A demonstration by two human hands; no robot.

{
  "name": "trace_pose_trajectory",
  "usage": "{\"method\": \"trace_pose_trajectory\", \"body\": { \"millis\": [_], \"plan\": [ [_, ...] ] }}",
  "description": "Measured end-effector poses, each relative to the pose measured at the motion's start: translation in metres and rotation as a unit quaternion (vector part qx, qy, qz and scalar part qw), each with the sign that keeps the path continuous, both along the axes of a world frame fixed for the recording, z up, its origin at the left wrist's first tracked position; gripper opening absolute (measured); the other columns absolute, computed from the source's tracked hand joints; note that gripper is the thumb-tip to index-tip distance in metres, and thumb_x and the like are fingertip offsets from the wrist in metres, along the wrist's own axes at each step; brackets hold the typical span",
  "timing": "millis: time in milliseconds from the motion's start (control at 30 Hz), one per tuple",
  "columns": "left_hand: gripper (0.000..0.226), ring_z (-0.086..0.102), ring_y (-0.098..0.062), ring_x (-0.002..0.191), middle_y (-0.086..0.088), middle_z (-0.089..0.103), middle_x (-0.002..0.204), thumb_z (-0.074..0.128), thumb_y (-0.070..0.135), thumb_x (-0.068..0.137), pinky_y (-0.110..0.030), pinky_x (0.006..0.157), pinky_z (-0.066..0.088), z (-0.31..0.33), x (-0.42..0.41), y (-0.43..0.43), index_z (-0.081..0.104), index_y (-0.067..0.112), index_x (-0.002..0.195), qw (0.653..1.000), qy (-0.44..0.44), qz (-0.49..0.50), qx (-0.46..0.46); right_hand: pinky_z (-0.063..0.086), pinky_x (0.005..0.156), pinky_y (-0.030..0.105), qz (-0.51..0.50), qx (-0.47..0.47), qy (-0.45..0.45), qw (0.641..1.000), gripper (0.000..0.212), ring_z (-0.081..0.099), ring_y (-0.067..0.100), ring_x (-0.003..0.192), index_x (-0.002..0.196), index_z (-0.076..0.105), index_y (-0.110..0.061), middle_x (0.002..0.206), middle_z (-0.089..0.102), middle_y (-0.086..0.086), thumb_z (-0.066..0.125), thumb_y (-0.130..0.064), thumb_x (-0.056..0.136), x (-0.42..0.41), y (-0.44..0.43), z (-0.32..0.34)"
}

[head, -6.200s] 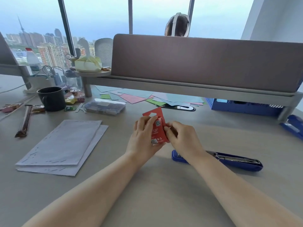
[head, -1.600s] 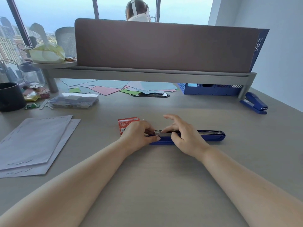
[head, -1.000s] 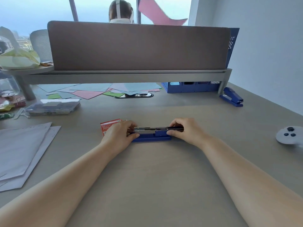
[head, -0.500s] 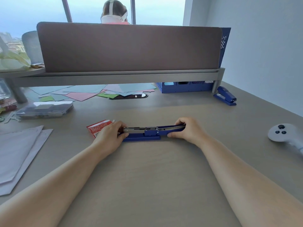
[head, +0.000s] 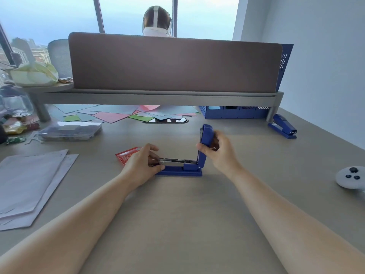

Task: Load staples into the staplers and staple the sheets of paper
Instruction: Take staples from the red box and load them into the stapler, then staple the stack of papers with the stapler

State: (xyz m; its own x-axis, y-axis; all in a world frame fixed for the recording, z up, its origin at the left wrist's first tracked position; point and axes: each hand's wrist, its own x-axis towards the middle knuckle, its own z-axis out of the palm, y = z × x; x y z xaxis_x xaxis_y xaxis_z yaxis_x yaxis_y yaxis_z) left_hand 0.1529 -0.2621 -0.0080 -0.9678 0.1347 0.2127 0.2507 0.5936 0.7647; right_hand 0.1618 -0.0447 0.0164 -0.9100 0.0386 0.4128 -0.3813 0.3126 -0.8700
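Observation:
A blue stapler [head: 182, 171] lies on the desk in front of me with its metal staple channel exposed. Its blue top cover [head: 205, 143] stands upright, hinged at the right end. My right hand [head: 219, 153] grips that cover. My left hand [head: 141, 165] pinches the front end of the channel and base. A red staple box [head: 126, 155] lies just behind my left hand, partly hidden by it. White sheets of paper [head: 29, 182] are stacked at the left. A second blue stapler [head: 282, 125] sits shut at the far right.
A clear plastic case [head: 69, 130] and coloured paper sheets [head: 118, 114] lie under the raised shelf [head: 158, 97] with its brown divider. A blue crate [head: 233, 112] stands at the back right. A white controller [head: 350, 177] rests at the right edge. A person sits behind the divider.
The stapler's top cover lay flat and open to the right half a second ago; my right hand has swung it up to vertical. My left hand stays on the front end.

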Motion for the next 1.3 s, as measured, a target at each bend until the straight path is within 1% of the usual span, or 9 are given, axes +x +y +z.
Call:
{"method": "trace_pose_trajectory", "body": {
  "millis": [167, 300, 400, 500, 633, 867, 1067, 1200, 1300],
  "plan": [
    [0.049, 0.063, -0.022, 0.088, 0.005, 0.056, 0.085, 0.076, 0.007, 0.071, -0.031, 0.079, 0.055, 0.006, 0.0, -0.004, 0.042, 0.021, 0.102, 0.998, -0.053, -0.001, 0.031, 0.043, 0.072, 0.034, 0.057, 0.152, -0.005, 0.987, 0.019, 0.05, 0.02, 0.072, 0.09, 0.048, -0.019, 0.078, 0.054, -0.004, 0.066, -0.018, 0.082, -0.012, -0.027, 0.0],
    [0.042, 0.05, -0.018, 0.075, 0.006, 0.05, 0.077, 0.077, 0.021, 0.067, -0.026, 0.058, 0.038, 0.018, 0.004, -0.012, 0.042, 0.021, 0.091, 0.989, -0.024, 0.049, -0.134, 0.036, 0.068, 0.029, 0.12, 0.317, -0.058, 0.939, 0.017, 0.05, 0.021, 0.077, 0.091, 0.05, -0.016, 0.086, 0.056, 0.001, 0.064, -0.015, 0.081, -0.016, -0.046, 0.006],
    [0.04, 0.048, -0.022, 0.08, 0.001, 0.052, 0.087, 0.074, 0.027, 0.068, -0.029, 0.065, 0.037, 0.029, 0.001, -0.026, 0.04, 0.02, 0.089, 0.969, -0.03, 0.063, -0.235, 0.035, 0.06, 0.027, 0.127, 0.379, -0.096, 0.912, 0.021, 0.05, 0.022, 0.076, 0.073, 0.045, -0.024, 0.08, 0.054, -0.001, 0.065, -0.019, 0.077, -0.02, -0.057, 0.007],
    [0.043, 0.052, -0.025, 0.088, -0.007, 0.061, 0.104, 0.074, 0.031, 0.068, -0.03, 0.068, 0.039, 0.033, -0.002, -0.038, 0.048, 0.015, 0.099, 0.95, -0.049, 0.076, -0.3, 0.036, 0.059, 0.028, 0.129, 0.428, -0.124, 0.886, 0.027, 0.053, 0.022, 0.073, 0.076, 0.052, -0.018, 0.077, 0.057, 0.001, 0.074, -0.03, 0.068, -0.024, -0.068, 0.013],
    [0.057, 0.056, -0.025, 0.098, -0.007, 0.062, 0.112, 0.077, 0.04, 0.065, -0.031, 0.076, 0.044, 0.03, -0.004, -0.054, 0.053, 0.013, 0.109, 0.933, -0.087, 0.074, -0.342, 0.04, 0.065, 0.03, 0.136, 0.44, -0.152, 0.875, 0.038, 0.061, 0.027, 0.079, 0.084, 0.061, -0.01, 0.086, 0.067, 0.009, 0.082, -0.031, 0.06, -0.027, -0.08, 0.012],
    [0.041, 0.048, -0.02, 0.083, -0.002, 0.054, 0.091, 0.078, 0.039, 0.065, -0.029, 0.071, 0.04, 0.034, 0.016, -0.104, 0.049, 0.019, 0.085, 0.942, -0.106, 0.114, -0.297, 0.044, 0.068, 0.032, 0.143, 0.463, -0.139, 0.864, 0.045, 0.062, 0.028, 0.083, 0.089, 0.061, -0.011, 0.09, 0.067, 0.009, 0.079, -0.041, 0.061, -0.022, -0.109, 0.003],
    [0.052, 0.051, -0.021, 0.11, -0.004, 0.054, 0.126, 0.064, 0.049, 0.079, -0.028, 0.087, 0.039, 0.045, 0.049, -0.167, 0.052, 0.017, 0.118, 0.924, -0.11, 0.215, -0.297, 0.045, 0.072, 0.036, 0.183, 0.454, -0.099, 0.866, 0.046, 0.058, 0.024, 0.081, 0.083, 0.057, -0.013, 0.087, 0.063, 0.006, 0.078, -0.045, 0.058, -0.007, -0.163, 0.002],
    [0.066, 0.043, -0.027, 0.124, -0.008, 0.044, 0.137, 0.059, 0.055, 0.079, -0.036, 0.1, 0.037, 0.038, 0.067, -0.197, 0.043, 0.019, 0.131, 0.9, -0.164, 0.252, -0.317, 0.039, 0.061, 0.031, 0.228, 0.439, -0.088, 0.865, 0.035, 0.055, 0.017, 0.073, 0.072, 0.049, -0.026, 0.074, 0.057, -0.005, 0.077, -0.043, 0.06, -0.003, -0.198, 0.001],
    [0.077, 0.033, -0.033, 0.13, -0.008, 0.037, 0.142, 0.055, 0.064, 0.075, -0.046, 0.106, 0.035, 0.027, 0.073, -0.218, 0.037, 0.02, 0.136, 0.884, -0.208, 0.275, -0.315, 0.039, 0.062, 0.03, 0.231, 0.434, -0.07, 0.868, 0.038, 0.056, 0.02, 0.078, 0.081, 0.051, -0.023, 0.082, 0.058, -0.002, 0.077, -0.042, 0.061, -0.002, -0.216, 0.004]
  ]
}}
